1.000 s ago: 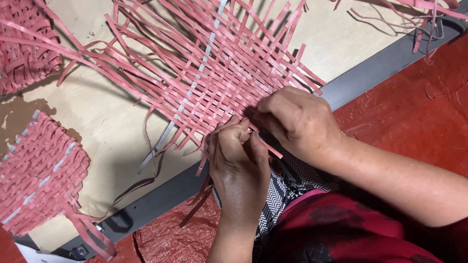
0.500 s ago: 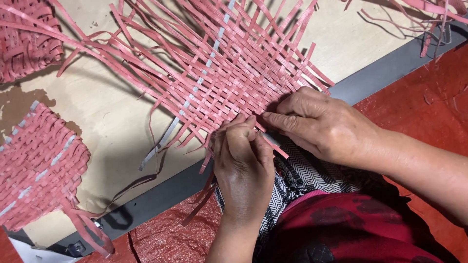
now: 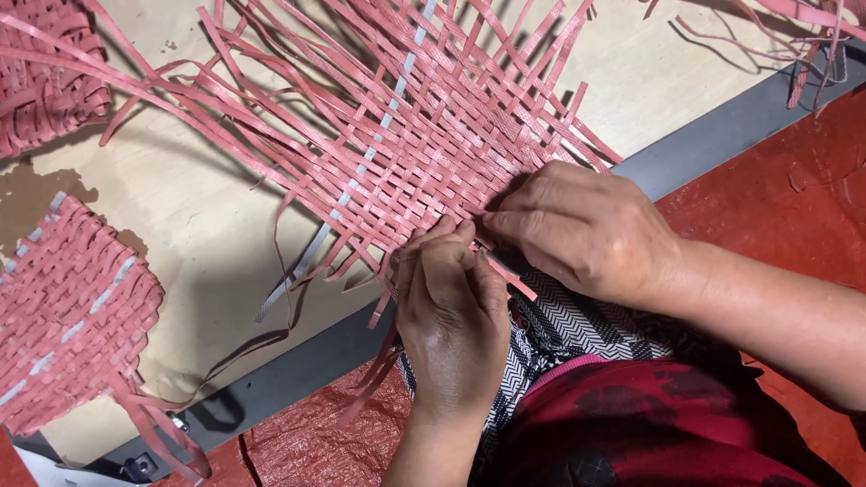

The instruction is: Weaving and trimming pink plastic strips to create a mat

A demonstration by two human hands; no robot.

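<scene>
A flat mat of woven pink strips [image 3: 433,135] lies on a pale board [image 3: 198,216], with one grey strip [image 3: 361,171] running through it and loose strip ends fanning out all round. My left hand [image 3: 451,325] pinches a pink strip end at the mat's near edge. My right hand [image 3: 586,230] presses on the weave beside it, fingertips meeting the left hand's at the same strip.
A second woven pink piece [image 3: 63,307] lies at the left, another [image 3: 41,81] at the top left. The board has a dark grey rim [image 3: 298,370]. Red sheeting [image 3: 794,171] covers the floor. My lap, in patterned cloth [image 3: 577,334], sits below the hands.
The view has shifted slightly. My right hand has slid right and flattened along the mat's edge. My left hand keeps its pinch at the same spot.
</scene>
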